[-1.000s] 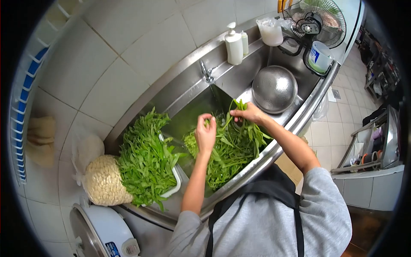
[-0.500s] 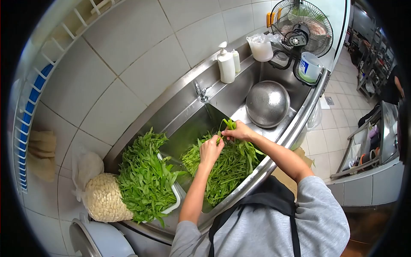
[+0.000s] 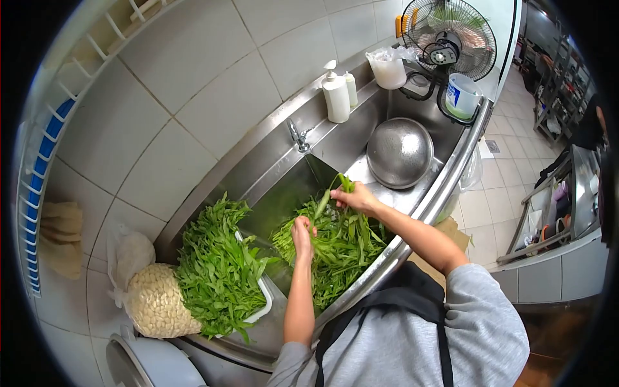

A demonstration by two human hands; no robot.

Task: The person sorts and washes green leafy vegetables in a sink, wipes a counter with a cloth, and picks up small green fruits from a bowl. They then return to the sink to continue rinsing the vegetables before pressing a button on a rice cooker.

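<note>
Greens [image 3: 347, 183] in right grip [image 3: 356, 198], left grip [image 3: 303, 237] nearby

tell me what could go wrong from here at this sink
The heaped greens spill over the rim of the white tray, so some might slide off if bumped. The fan stands at the far corner of the sink, so splashes could reach it. The green stems in the right hand might drop back into the basin if the grip slips.
</note>
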